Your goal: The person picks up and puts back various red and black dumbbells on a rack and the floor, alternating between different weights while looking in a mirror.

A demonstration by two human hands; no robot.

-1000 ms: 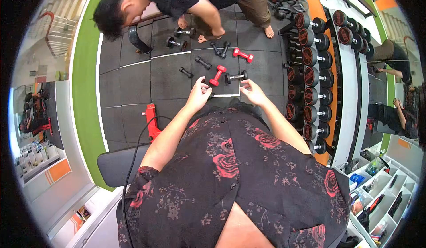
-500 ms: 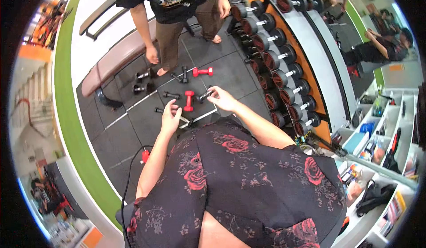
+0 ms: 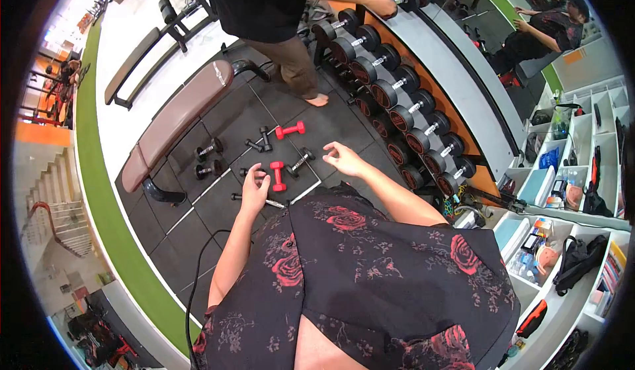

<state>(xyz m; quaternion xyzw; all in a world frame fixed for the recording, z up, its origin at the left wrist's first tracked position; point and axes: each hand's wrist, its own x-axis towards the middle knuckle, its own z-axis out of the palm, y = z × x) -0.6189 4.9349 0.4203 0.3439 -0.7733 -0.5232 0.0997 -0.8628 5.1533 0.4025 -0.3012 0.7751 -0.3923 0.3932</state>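
My left hand [image 3: 254, 192] is raised before my body, fingers curved and apart, with nothing in it. From my view it partly covers a small black dumbbell [image 3: 244, 172] on the floor. My right hand [image 3: 346, 161] is also empty, fingers loosely bent and thumb apart. Nearest to it in view is a black dumbbell with a metal handle [image 3: 301, 163]. Between the hands, a red dumbbell [image 3: 278, 176] lies on the mat. A second red dumbbell [image 3: 290, 130] lies farther off, beside small black dumbbells [image 3: 266, 139]. Larger black dumbbells [image 3: 209, 169] are to the left.
A rack of dumbbells [image 3: 411, 108] runs along the right. Another person [image 3: 261, 12] stands by it, one hand [image 3: 381, 4] at a top-row dumbbell. A brown padded bench [image 3: 175, 115] is at left. White shelving [image 3: 522, 212] holds small items; a black cable [image 3: 197, 271] hangs beside my left arm.
The other person has turned and stepped to the rack, reaching an arm to its upper end. My view has tilted up, showing more of the bench. My hands stay raised and empty.
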